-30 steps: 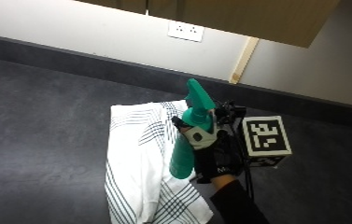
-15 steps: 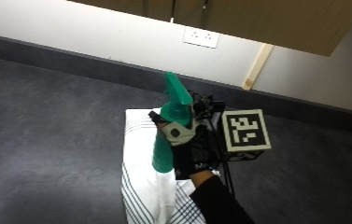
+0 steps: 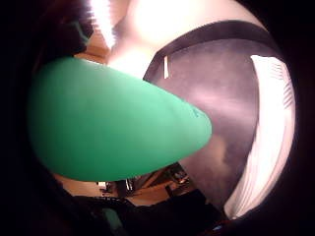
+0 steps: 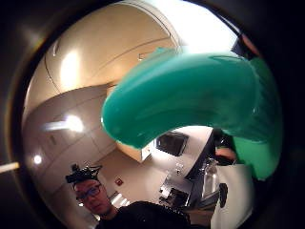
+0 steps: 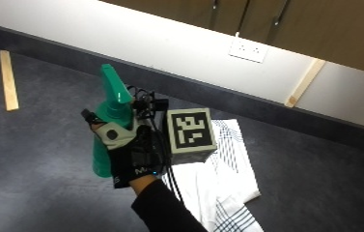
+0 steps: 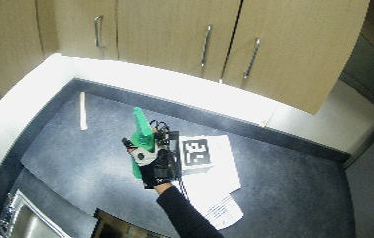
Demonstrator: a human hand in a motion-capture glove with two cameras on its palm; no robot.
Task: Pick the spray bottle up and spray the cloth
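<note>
Outside view: right hand (image 5: 130, 152) fingers wrapped rnd spray bottle (image 5: 107, 125), upright, nozzle up, beside cloth (image 5: 223, 179).

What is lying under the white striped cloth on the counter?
The white striped cloth lies flat on the dark grey countertop. Only the countertop shows around it; anything beneath the cloth is covered and cannot be seen.

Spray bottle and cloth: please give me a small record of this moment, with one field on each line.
spray bottle: green, lifted off the countertop, upright, nozzle end up
right hand: black glove, fingers curled round the bottle
cloth: white with dark stripes, lying flat on the countertop, beside and below the hand
countertop: dark grey
bottle over cloth: no, it is above bare countertop next to the cloth
other things: a wooden strip on the countertop, another leaning on the wall
spraying: cannot tell
</note>
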